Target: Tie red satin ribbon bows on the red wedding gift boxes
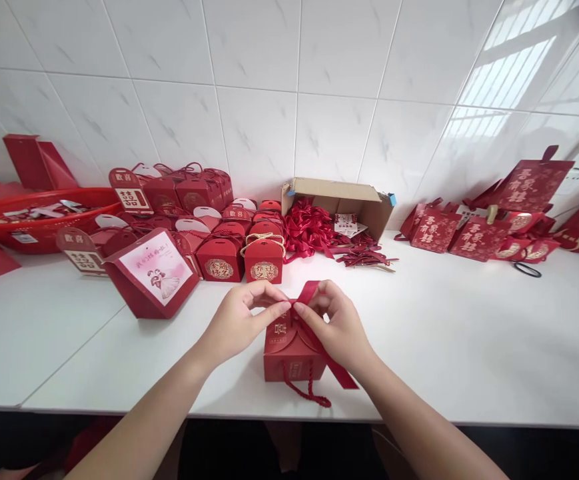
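Observation:
A small red gift box (294,360) with gold lettering stands near the table's front edge, a twisted red cord handle (309,398) hanging from its near side. Over its top runs a shiny red ribbon (342,373), one tail trailing down to the right. My left hand (246,320) pinches the ribbon at the top centre of the box between thumb and fingers. Right beside it, my right hand (334,320) is closed on the ribbon too, a loop standing up by its fingers. The exact shape of the knot is hidden by my fingertips.
Rows of red gift boxes (220,260) stand behind on the left, with a larger picture box (152,273) before them. An open cardboard carton (364,200) spills red ribbons (309,227). A red basket (34,227) sits far left; red bags (434,227) lie right.

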A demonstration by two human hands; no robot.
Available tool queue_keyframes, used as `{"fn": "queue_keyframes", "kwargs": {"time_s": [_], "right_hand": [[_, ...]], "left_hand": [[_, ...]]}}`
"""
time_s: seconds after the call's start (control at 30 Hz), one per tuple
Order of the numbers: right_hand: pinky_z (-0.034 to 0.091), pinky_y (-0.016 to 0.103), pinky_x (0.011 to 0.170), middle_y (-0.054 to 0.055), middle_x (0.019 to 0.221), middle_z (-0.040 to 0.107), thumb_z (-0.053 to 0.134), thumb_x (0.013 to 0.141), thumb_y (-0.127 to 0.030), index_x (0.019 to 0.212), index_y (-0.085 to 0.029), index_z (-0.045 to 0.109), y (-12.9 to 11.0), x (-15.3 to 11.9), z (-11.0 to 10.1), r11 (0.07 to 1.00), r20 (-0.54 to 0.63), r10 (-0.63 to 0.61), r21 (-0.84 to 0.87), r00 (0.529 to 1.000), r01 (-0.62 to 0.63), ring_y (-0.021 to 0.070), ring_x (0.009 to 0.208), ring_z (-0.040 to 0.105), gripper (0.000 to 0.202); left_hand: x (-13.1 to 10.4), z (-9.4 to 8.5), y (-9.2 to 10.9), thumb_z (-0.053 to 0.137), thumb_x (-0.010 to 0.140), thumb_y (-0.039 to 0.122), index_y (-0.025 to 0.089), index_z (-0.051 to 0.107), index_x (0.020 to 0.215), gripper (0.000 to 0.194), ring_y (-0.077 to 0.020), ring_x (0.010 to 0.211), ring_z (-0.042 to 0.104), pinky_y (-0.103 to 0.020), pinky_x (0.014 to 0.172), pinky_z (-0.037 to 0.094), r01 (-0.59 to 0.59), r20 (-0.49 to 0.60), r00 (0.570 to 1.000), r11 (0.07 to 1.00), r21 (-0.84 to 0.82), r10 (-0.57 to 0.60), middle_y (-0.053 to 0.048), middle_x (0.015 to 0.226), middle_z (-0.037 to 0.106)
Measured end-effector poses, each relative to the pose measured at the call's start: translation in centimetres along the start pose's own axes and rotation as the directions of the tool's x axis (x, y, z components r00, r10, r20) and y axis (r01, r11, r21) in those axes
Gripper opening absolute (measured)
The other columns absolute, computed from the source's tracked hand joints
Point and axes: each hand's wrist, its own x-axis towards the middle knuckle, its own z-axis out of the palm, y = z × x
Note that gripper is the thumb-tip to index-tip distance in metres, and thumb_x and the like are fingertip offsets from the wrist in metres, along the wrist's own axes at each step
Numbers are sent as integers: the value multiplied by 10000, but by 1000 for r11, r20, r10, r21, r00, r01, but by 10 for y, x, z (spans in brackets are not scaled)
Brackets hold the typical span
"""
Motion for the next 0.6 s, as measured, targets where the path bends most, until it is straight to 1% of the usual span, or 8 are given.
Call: {"fn": "queue_keyframes", "kwargs": {"time_s": [0.1,0.17,0.23,0.33,0.37,0.43,0.53,0.6], "right_hand": [[364,216,516,-79,581,538,611,803,-327,813,-231,335,2,-1,3,997,-45,22,81,999,-19,101,518,467,292],[359,211,508,-85,563,528,616,802,-311,799,-231,340,2,-2,4,999,-57,-5,45,998,8,94,504,451,288],[366,213,506,-73,570,543,615,805,-293,795,-222,392,2,-2,4,998,-63,-52,-24,997,50,94,505,461,234],[420,230,544,-19,665,615,586,828,-252,850,-201,549,0,-2,2,980,-56,-133,-157,989,123,106,554,519,67],[444,241,574,2,715,638,571,839,-237,871,-197,599,0,-2,1,967,-49,-166,-205,985,152,114,587,543,58],[479,265,640,38,810,658,560,850,-218,900,-198,670,0,-4,-1,935,-21,-220,-289,975,205,132,665,581,122],[507,305,705,69,877,644,590,834,-203,939,-203,712,2,-7,-4,901,19,-252,-359,968,242,169,774,605,161],[512,344,745,83,895,625,594,824,-181,913,-205,730,4,-9,-5,881,7,-265,-405,964,245,197,833,595,165]], "left_hand": [[-6,6,-3,554,861,320,190,580,826,137,-146,845,619,-247,766,486,-21,-19,1000,1000,-8,21,-5,839,645],[-8,10,-5,545,867,294,198,555,840,101,-136,865,613,-238,782,482,-50,-39,998,999,8,51,6,845,625],[-9,13,-6,567,846,246,201,538,837,55,-125,843,606,-230,782,479,-84,-57,995,995,47,86,17,833,609],[-10,19,-9,567,824,180,199,529,827,43,-111,791,594,-221,759,477,-130,-106,984,985,116,142,24,815,602],[-10,21,-9,557,825,168,199,530,825,41,-109,782,592,-218,751,477,-143,-124,979,981,132,160,25,812,605],[-9,24,-11,543,818,140,199,529,817,60,-106,771,592,-214,745,479,-168,-155,969,974,152,192,26,806,612],[-9,26,-11,545,804,123,199,532,805,77,-104,755,595,-210,734,482,-198,-175,958,964,179,229,31,792,618],[-8,27,-11,550,814,144,199,541,806,56,-106,751,599,-211,722,483,-202,-180,955,960,196,237,30,785,619]]}}
